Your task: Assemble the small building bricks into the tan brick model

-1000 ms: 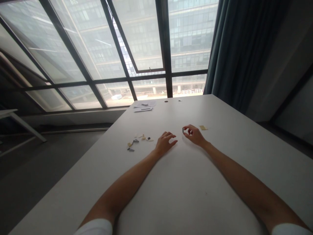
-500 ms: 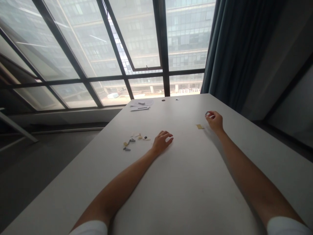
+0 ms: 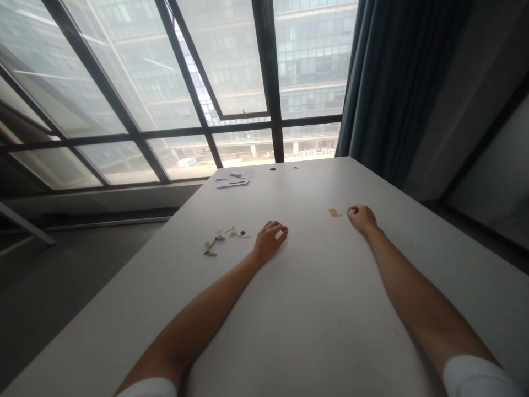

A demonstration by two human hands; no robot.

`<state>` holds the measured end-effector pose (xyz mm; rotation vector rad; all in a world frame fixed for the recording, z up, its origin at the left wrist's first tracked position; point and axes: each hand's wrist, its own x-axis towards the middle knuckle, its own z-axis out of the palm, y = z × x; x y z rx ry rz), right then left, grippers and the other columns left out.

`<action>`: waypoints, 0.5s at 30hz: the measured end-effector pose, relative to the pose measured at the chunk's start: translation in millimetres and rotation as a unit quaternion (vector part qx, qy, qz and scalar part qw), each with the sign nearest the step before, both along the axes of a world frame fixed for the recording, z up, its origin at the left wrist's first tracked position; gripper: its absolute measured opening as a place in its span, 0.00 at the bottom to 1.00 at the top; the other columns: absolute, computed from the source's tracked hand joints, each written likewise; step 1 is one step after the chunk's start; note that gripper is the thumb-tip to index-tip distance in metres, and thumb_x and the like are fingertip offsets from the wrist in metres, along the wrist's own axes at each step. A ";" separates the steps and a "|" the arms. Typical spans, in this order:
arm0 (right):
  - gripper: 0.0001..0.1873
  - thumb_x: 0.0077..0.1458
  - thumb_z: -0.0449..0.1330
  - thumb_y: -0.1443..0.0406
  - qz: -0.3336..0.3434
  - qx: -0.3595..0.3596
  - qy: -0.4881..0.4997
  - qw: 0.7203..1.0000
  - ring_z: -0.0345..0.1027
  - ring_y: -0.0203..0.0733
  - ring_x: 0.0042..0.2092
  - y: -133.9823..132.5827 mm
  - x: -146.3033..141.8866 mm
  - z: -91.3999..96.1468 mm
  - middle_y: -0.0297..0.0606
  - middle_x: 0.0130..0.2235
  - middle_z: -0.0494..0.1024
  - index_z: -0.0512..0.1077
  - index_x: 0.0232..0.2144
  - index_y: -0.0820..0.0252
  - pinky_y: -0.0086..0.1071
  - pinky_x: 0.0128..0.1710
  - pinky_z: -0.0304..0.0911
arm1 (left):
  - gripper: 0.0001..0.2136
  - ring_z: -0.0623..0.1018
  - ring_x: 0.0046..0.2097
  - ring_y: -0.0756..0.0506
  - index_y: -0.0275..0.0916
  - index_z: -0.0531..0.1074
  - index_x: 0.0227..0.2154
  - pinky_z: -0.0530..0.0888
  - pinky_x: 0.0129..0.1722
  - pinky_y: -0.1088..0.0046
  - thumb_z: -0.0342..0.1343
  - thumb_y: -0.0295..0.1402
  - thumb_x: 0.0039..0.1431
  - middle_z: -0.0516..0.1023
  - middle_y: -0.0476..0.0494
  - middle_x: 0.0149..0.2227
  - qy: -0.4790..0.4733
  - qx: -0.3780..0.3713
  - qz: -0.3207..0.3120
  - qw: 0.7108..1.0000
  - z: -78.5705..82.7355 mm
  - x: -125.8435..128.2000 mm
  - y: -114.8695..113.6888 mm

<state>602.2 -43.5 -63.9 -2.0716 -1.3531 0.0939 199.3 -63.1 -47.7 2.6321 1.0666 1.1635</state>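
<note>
Tan little flat piece is lying by itself on the white table, and my right hand is sitting just to the right of it, close but not quite touching as far as I can see. I'm holding those fingertips drawn together in a tight pinch right down at the tabletop. I'm guessing that's because anything this small needs tips rather than a whole fist, though honestly it's too tiny to tell whether something is actually caught between them. My forearm is lying flat along the table, which is probably steadying the pinch. My left hand is resting on its heel nearer the middle, fingers loosely curled under and not gripping anything I can make out. It's parked just beside a scatter of small tan and grey bits, so they're sitting within easy reach on that side and well apart from the lone flat piece on the other. Way off at the far end some papers are lying near the big window, with a dark curtain hanging to the right, all well out of the way of both arms.
</note>
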 end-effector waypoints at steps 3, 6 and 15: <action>0.16 0.51 0.65 0.62 -0.002 -0.035 0.002 0.999 0.75 0.47 0.40 2.4 0.1 0.1 0.43 0.38 0.82 0.81 0.43 0.60 0.31 0.37 0.64 | 0.08 0.76 0.44 0.45 0.43 0.78 0.38 0.74 0.47 0.67 0.54 0.34 0.67 0.79 0.46 0.38 0.003 -0.001 0.004 1.000 0.5 -0.2 -0.2; 0.14 0.51 0.67 0.61 -0.003 -0.047 0.000 0.999 0.75 0.47 0.39 4.8 0.8 -0.2 0.43 0.38 0.82 0.82 0.40 0.61 0.31 0.37 0.64 | 0.08 0.76 0.43 0.45 0.43 0.78 0.38 0.74 0.47 0.66 0.53 0.34 0.68 0.79 0.45 0.38 0.005 -0.002 0.004 1.000 0.9 -1.2 -0.5; 0.11 0.55 0.64 0.62 -0.050 -0.025 0.011 0.998 0.76 0.47 0.40 0.6 -2.0 2.1 0.47 0.39 0.82 0.82 0.38 0.61 0.33 0.39 0.67 | 0.09 0.76 0.43 0.45 0.44 0.79 0.38 0.74 0.47 0.66 0.53 0.33 0.68 0.79 0.45 0.38 0.001 -0.002 0.003 1.000 0.5 -2.2 0.3</action>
